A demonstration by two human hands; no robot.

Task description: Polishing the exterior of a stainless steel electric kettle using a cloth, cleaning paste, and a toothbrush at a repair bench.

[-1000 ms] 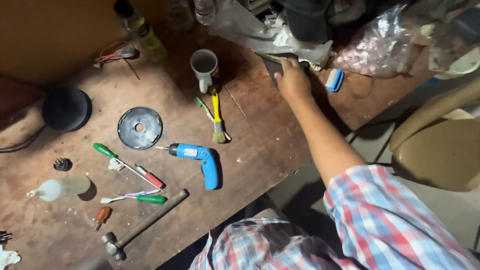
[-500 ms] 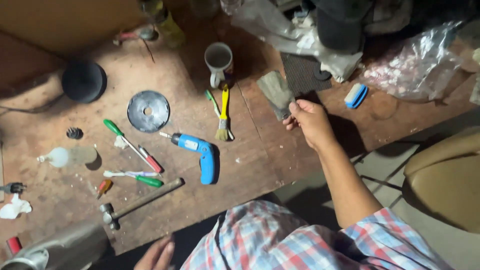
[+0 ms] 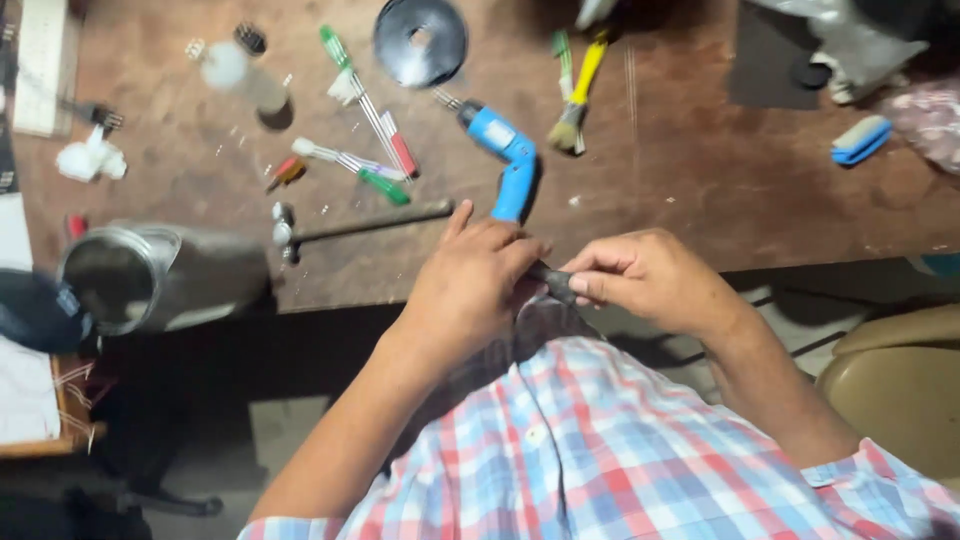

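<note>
Both hands meet at the near edge of the wooden tabletop (image 3: 700,190), just in front of the person's checked shirt (image 3: 600,450). The left hand (image 3: 475,285) is curled around a dark, flat piece (image 3: 555,283), maybe sandpaper or a similar sheet, and covers most of it, so only a short dark end shows between the two hands. The right hand (image 3: 650,278) pinches this free end between thumb and forefinger, and the other fingers are folded in. The piece therefore lies between the hands, touching both, and it is held above the tabletop edge, not resting on it. Just beyond the left hand's fingers lies a blue electric screwdriver (image 3: 508,165), with its handle near the knuckles. To the left of this hand lies a hammer (image 3: 350,225), and next to it a metal can (image 3: 150,275) on its side. Further beyond are a green-handled screwdriver (image 3: 385,186), a red-handled screwdriver (image 3: 400,150), a black disc (image 3: 420,40) and a yellow-handled brush (image 3: 577,95). Well away beyond the right hand lies a small blue brush (image 3: 860,140).
</note>
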